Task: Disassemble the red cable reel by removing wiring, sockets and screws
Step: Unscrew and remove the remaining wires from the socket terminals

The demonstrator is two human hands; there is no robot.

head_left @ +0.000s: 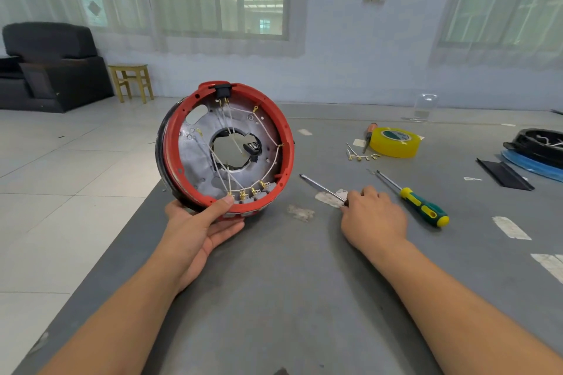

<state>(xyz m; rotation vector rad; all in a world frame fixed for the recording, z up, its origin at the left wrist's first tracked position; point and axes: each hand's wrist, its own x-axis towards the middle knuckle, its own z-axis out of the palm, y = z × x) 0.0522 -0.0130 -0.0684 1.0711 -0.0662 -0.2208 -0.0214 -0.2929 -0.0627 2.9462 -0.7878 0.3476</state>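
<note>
the left hand (201, 224) grips the round red plastic cable reel (225, 148) upright at the grey surface's (274, 298) edge; the right hand (373, 218) curls over a metal-shafted screwdriver (323, 189). steady the reel, seat the tip squarely. three screwdrivers, one yellow tape roll (396, 142).

The right hand (373, 216) covers the handle of the screwdriver (321, 189) it's on, so only the shaft shows. The left hand (198, 225) hides the bottom edge of the red reel (225, 149), and the reel's back side faces away. The black cover (539, 146) on blue plastic is cut off by the right edge. The tape roll (394, 141) label is too blurry to read.
</note>
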